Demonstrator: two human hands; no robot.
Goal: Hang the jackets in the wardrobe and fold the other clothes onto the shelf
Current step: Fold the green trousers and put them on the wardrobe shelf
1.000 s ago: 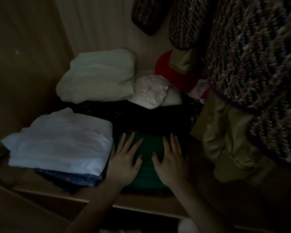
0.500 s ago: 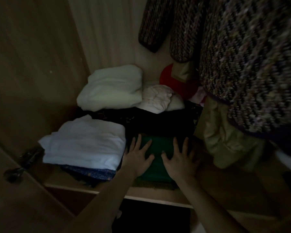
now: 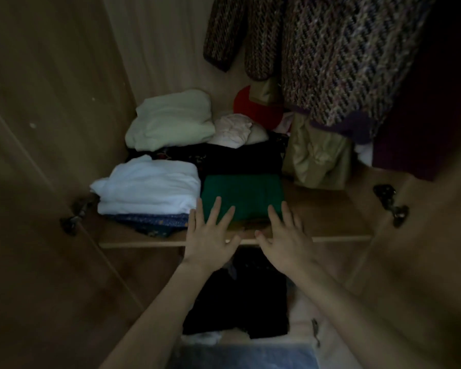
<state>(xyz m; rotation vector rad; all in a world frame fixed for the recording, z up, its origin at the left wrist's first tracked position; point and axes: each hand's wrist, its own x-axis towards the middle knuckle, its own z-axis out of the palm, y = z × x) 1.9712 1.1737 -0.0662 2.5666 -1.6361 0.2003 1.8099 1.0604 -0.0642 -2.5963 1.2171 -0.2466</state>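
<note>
A folded green garment lies on the wooden wardrobe shelf, near its front edge. My left hand is spread flat, fingertips over the garment's near left edge. My right hand is spread flat too, fingers at the garment's near right corner and the shelf lip. Neither hand holds anything. Above hang tweed-patterned jackets and a tan jacket whose hem reaches the shelf.
Left of the green garment sits a folded white stack on blue patterned cloth. Behind lie a pale green fold, a pinkish bundle, a red item and dark clothes. Wardrobe doors stand open on both sides.
Both hands have slid back from the top of the green garment toward its near edge and the shelf lip. The camera has pulled back and up.
</note>
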